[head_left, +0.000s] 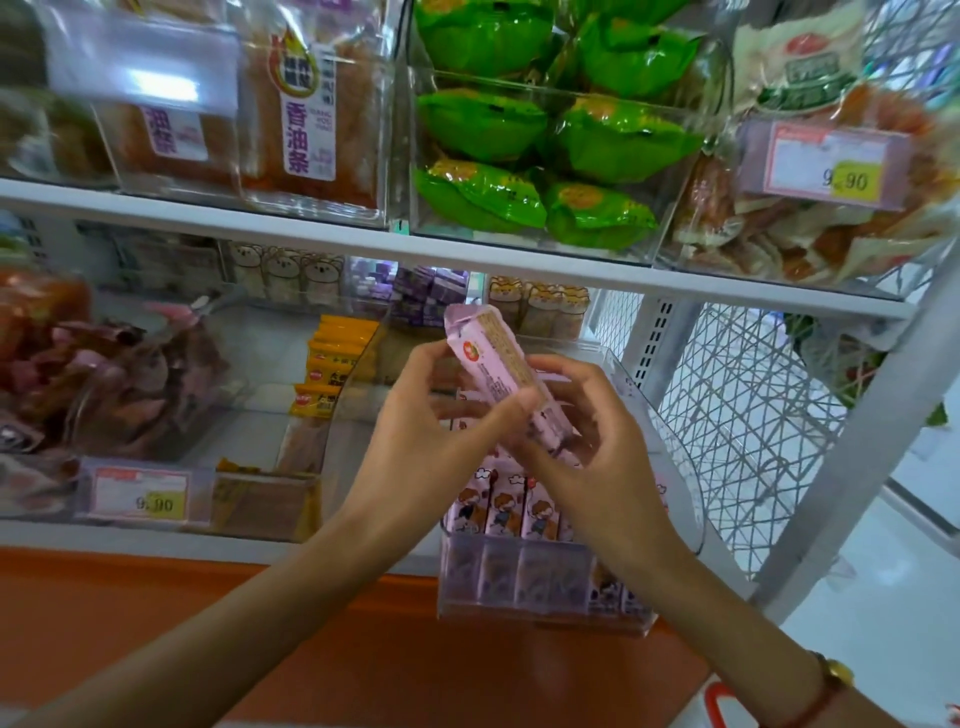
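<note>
A pink snack packet is tilted in the air in front of the lower shelf, and both hands hold it. My left hand pinches its left side between thumb and fingers. My right hand grips its lower end, with the fingers curled round it. Directly below stands a clear plastic bin with several upright pink packets of the same kind, printed with cartoon figures.
Yellow packets sit in the bin to the left, behind a 9.90 price tag. The upper shelf carries green packets and orange bread bags. A white wire-mesh side panel and post close the right.
</note>
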